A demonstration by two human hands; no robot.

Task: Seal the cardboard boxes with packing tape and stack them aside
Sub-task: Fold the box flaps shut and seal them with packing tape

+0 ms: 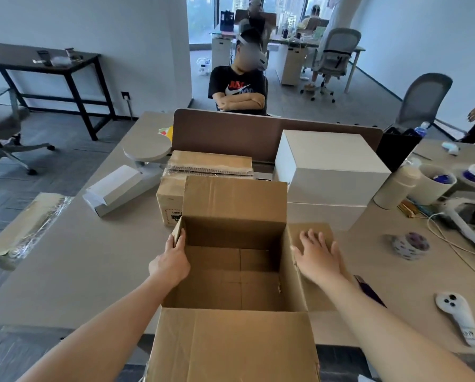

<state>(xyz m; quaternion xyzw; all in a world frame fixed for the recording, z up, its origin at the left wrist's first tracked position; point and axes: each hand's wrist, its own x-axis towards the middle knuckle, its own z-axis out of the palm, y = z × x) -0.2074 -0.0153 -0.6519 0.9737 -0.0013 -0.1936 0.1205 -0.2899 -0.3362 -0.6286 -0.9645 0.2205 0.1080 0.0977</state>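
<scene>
Head view: left hand pinching the left side flap of the open cardboard box, thumb inside; right hand spread flat, pressing down the right side flap. Box at the near table edge, mouth up, far flap upright, near flap hanging toward the viewer; long axis probably near-to-far. Risk: overhanging near end, likely to tip if pressed hard. Tape roll well right, unreached.

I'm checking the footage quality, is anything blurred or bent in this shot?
Head view: wide-angle bending curves the table edges; the tape roll at right looks soft; the open box and both hands, left and right, are sharp under even daylight.
</scene>
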